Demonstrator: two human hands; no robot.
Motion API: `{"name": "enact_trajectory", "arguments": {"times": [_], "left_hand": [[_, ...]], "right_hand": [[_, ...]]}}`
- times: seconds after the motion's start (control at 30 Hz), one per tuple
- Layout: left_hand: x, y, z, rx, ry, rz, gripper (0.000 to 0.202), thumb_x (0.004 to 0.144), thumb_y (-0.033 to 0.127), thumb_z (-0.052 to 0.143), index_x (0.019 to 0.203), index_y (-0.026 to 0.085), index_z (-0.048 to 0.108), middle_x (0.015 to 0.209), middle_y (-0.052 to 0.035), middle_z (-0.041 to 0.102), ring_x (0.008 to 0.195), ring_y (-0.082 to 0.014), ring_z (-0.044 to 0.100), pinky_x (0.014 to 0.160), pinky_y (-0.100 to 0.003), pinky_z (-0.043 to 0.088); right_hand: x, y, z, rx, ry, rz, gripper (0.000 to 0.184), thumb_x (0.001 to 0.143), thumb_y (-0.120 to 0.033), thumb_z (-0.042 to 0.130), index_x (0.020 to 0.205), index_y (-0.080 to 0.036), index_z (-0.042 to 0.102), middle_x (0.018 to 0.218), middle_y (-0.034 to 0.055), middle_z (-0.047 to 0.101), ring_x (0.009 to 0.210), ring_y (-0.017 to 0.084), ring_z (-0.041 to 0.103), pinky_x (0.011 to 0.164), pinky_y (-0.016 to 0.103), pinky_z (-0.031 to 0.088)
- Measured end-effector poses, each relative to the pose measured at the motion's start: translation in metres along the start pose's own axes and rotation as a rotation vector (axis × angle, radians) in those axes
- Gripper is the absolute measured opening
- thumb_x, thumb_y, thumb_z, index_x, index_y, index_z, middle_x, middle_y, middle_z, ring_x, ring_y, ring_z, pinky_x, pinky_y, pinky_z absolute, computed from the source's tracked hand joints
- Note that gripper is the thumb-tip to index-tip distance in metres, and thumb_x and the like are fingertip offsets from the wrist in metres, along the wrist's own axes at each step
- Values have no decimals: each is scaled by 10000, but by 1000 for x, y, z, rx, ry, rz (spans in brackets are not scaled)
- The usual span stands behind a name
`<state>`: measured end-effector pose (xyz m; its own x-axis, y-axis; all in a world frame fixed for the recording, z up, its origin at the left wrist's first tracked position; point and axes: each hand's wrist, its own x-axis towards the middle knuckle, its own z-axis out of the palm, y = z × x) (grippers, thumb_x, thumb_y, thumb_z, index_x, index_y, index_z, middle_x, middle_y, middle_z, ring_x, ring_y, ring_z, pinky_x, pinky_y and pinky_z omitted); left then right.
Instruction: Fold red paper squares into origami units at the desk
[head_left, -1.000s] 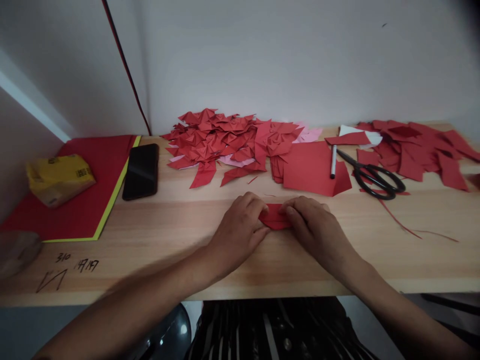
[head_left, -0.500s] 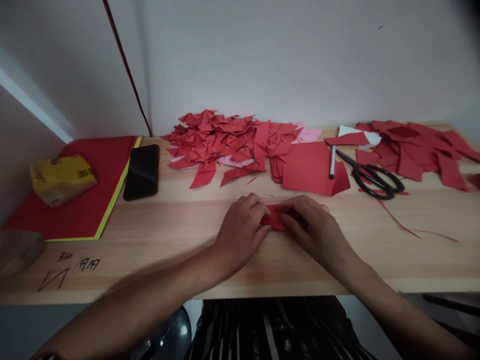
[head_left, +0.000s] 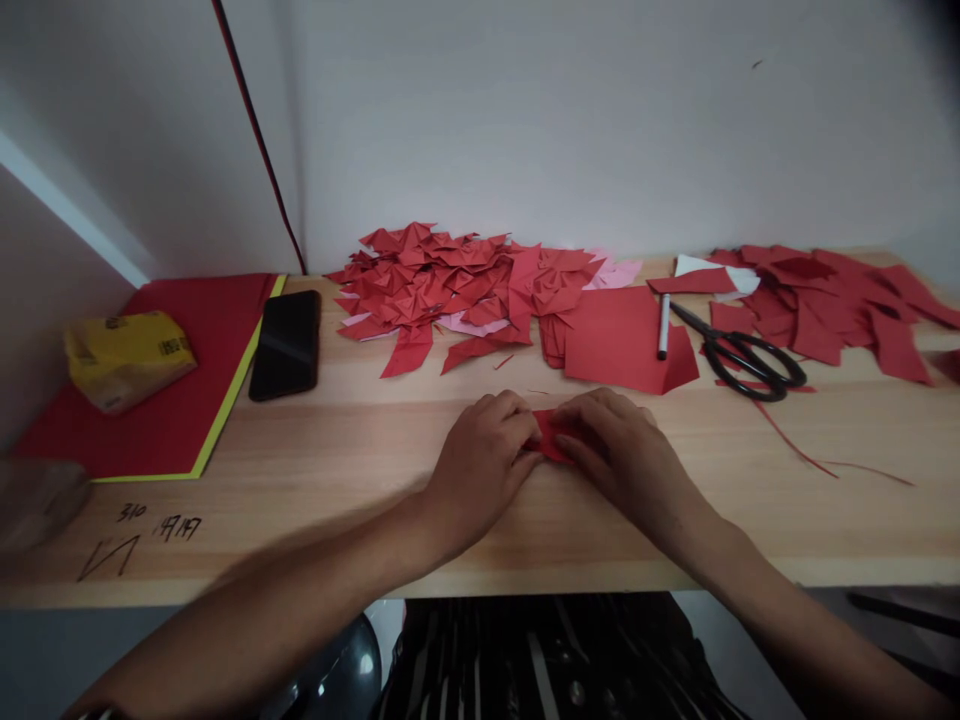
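Observation:
A small piece of red paper (head_left: 549, 437) lies on the wooden table between my two hands, mostly covered by fingers. My left hand (head_left: 487, 450) pinches its left end, thumb below and fingers curled above. On the right end, my right hand (head_left: 619, 445) has its fingers and thumb closed over the paper. Just behind them are a large red paper sheet (head_left: 607, 340) and a heap of folded red paper pieces (head_left: 442, 280), with some pink paper showing underneath.
Black-handled scissors (head_left: 750, 365) and a white marker (head_left: 664, 325) lie behind to the right, before a pile of red scraps (head_left: 825, 300). Leftward are a black phone (head_left: 285, 345), a red sheet (head_left: 150, 435) with yellow edge, and a yellow packet (head_left: 127, 355).
My right hand has shifted slightly left over the red paper, so less of it shows. My left hand keeps its pinch in nearly the same place.

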<state>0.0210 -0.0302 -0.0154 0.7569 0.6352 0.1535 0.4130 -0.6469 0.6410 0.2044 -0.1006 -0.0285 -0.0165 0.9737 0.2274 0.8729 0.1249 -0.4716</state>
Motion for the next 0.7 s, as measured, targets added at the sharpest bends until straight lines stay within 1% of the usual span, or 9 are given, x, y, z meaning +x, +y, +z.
{"name": "enact_trajectory", "arguments": {"times": [0.07,0.17,0.27,0.37,0.47,0.6,0.7], "left_hand": [[0,0,-1,8,-2,-11,116,840,182,687,924,154,614,994,-47,609,939,-206,546,829,-365,486],[0,0,-1,-4,1,-9,189,829,179,700,995,141,618,1023,-57,605,961,-208,547,853,-369,492],[-1,-2,1,-32,10,10,120,835,159,687,949,152,649,1029,-50,602,976,-200,552,877,-359,490],[-1,-3,1,-46,0,10,96,848,156,670,943,165,664,1039,-47,606,980,-197,556,876,-358,490],[0,-1,0,-34,-7,10,117,855,174,665,969,166,639,1041,-50,604,986,-205,555,875,-374,495],[1,1,-2,-26,2,-14,202,854,198,675,1032,166,584,1056,-57,603,988,-213,556,883,-393,504],[1,2,-4,-21,-20,-24,226,844,196,689,1037,157,578,1060,-64,603,994,-218,556,887,-396,506]], "right_hand": [[-1,0,0,-1,0,10,52,917,-200,590,952,-187,625,951,86,658,894,263,611,803,428,469],[-1,0,1,-12,8,19,142,912,-205,600,1051,-181,616,1017,102,654,952,277,610,820,435,473],[-1,0,1,-21,-9,-7,187,918,-198,582,1101,-190,617,1035,105,655,973,280,613,828,437,476],[0,1,0,-31,-27,-21,161,925,-202,561,1071,-195,629,1023,103,662,958,276,618,822,437,479],[3,1,-3,-35,-45,-27,150,924,-201,554,1053,-196,629,1027,104,665,953,271,621,821,431,486],[10,1,-9,-43,-126,-51,199,920,-186,551,1104,-204,627,1041,102,660,956,262,621,824,416,497],[15,2,-13,-47,-201,-49,215,908,-164,556,1109,-200,620,1042,101,643,938,252,624,809,398,506]]}}
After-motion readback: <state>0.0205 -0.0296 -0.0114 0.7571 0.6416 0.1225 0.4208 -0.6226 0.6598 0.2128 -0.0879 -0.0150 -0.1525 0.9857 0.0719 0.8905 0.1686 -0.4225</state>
